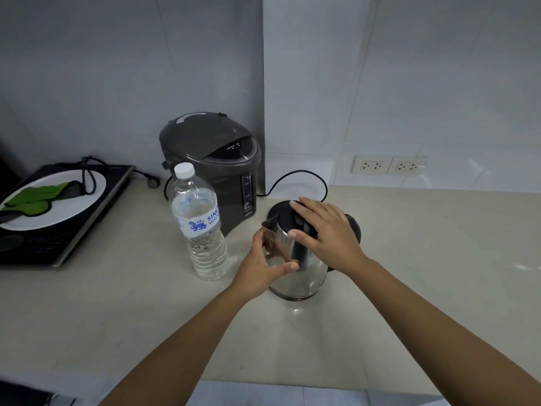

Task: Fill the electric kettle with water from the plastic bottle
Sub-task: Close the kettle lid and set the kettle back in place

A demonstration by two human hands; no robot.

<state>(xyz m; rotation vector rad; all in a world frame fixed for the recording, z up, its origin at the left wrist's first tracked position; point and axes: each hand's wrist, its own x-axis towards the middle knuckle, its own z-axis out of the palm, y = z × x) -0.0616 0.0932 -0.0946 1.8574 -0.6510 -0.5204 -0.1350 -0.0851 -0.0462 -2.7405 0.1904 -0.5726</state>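
On the pale counter (409,273) stands a shiny steel kettle (304,276) with a black lid and a pointed spout facing left. Both hands are on it: the left hand (263,269) cups its mirrored side, fingers curled around the body below the spout, and the right hand (325,230) lies spread over the lid. Just left of it stands a capped clear water bottle (200,227), partly full, with a blue-printed label.

The water bottle (201,227) stands just left of the steel kettle (298,268), with the grey thermo pot (216,168) close behind both. The countertop (424,259) lies bare to the kettle's right and front.
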